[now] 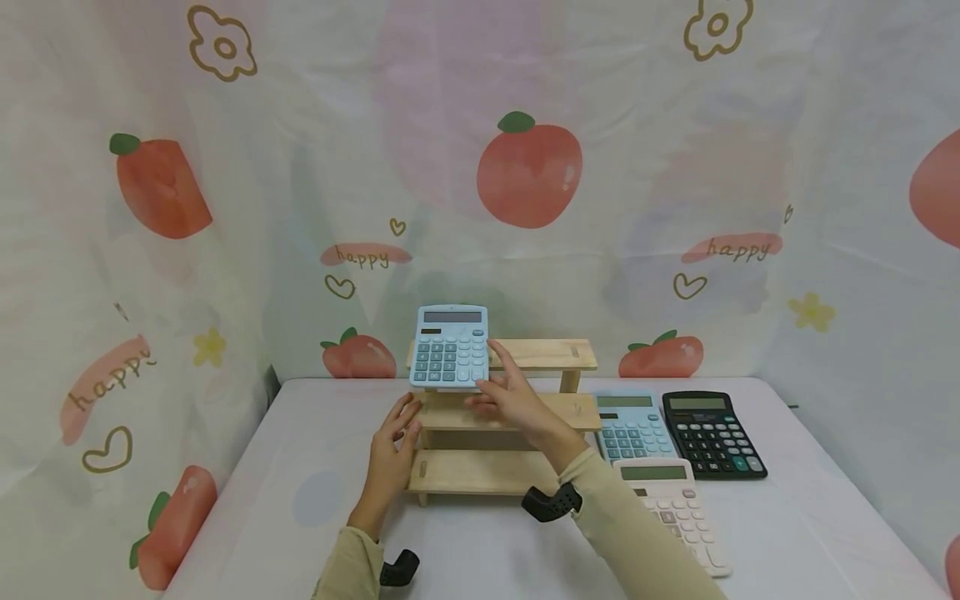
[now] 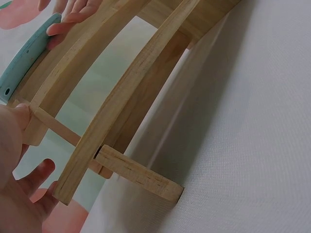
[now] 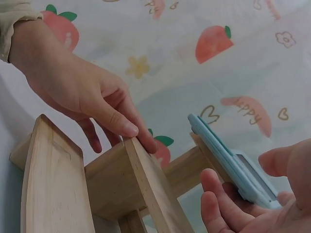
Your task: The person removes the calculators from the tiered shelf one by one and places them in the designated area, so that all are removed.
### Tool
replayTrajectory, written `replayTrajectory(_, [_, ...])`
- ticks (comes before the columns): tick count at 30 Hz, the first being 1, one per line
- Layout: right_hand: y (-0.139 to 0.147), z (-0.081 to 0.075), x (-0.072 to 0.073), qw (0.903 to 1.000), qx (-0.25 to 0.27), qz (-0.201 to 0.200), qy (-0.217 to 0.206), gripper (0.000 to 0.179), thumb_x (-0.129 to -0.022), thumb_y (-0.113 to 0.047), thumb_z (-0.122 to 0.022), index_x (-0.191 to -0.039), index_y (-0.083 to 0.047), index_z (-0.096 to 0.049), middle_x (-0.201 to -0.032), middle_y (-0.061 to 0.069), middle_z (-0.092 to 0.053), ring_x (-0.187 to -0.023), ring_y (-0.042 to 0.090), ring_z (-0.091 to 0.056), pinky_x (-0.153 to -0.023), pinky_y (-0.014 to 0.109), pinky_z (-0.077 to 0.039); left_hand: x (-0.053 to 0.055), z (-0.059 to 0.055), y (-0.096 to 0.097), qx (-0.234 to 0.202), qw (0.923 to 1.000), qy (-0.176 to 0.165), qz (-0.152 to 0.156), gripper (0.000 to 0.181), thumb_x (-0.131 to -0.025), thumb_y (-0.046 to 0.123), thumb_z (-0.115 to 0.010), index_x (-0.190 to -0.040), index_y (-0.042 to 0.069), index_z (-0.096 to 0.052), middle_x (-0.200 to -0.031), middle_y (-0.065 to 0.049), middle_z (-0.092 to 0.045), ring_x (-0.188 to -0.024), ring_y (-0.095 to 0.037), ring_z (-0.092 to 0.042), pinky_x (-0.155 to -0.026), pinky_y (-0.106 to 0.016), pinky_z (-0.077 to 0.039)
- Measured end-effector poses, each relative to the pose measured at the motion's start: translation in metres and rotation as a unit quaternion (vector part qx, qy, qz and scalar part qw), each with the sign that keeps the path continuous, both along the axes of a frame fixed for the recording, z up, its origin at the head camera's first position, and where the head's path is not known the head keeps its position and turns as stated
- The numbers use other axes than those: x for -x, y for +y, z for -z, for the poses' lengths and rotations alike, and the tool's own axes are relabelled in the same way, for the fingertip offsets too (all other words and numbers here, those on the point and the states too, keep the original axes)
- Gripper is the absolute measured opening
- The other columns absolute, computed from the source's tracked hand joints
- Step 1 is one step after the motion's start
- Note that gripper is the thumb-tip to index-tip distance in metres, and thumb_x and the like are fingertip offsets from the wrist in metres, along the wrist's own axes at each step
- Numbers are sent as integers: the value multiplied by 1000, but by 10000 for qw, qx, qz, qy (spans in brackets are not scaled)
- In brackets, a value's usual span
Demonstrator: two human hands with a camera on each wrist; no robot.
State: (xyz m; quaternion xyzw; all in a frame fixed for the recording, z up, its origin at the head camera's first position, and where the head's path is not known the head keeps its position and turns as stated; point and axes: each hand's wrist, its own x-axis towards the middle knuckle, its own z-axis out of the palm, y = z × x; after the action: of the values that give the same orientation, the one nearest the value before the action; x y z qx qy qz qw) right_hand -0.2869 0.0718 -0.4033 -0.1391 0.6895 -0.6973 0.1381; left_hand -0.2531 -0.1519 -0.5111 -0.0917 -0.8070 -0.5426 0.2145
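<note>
A light blue calculator [image 1: 450,347] leans tilted at the left of the top tier of a stepped wooden stand [image 1: 480,472], its keys facing me. My right hand [image 1: 519,406] holds its lower right corner, thumb at the front and index finger along the side edge. In the right wrist view, this hand's other fingers [image 3: 228,206] lie below the calculator [image 3: 228,158]. My left hand [image 1: 390,454] grips the left end of the middle tier, its thumb [image 3: 114,119] on the board's edge. Lower down, a fingertip [image 2: 48,191] touches the bottom board's end in the left wrist view.
Right of the stand lie a second light blue calculator [image 1: 637,429], a black calculator [image 1: 712,437] and a whitish pink calculator [image 1: 678,504], partly under my right forearm. A white cloth [image 1: 255,492] covers the table. Printed fabric [image 1: 637,108] hangs behind and at both sides.
</note>
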Motion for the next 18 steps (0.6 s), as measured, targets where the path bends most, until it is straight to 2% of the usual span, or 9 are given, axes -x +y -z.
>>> replayTrajectory(6, [-6,-1,3,9999,-50,55,-94,74,-107,-4,-43,-164,-30,-5,-143,27,-56,-91,16,-73,-78,27,-53,1,1,0,49,10000,-25,-8,38,-104,21,-57,-138,4,-62,-157,-12,-48,-144,-36,-45,-95,-51,-47])
replayTrajectory(18, [-9,5,8,9993,250,244,-129,78,-104,3,-47,-164,-29,-10,-129,29,-65,-83,10,-72,-75,24,-53,1,2,0,126,9999,78,-9,37,-103,20,-58,-137,5,-63,-156,-14,-48,-143,-37,-47,-93,-50,-48])
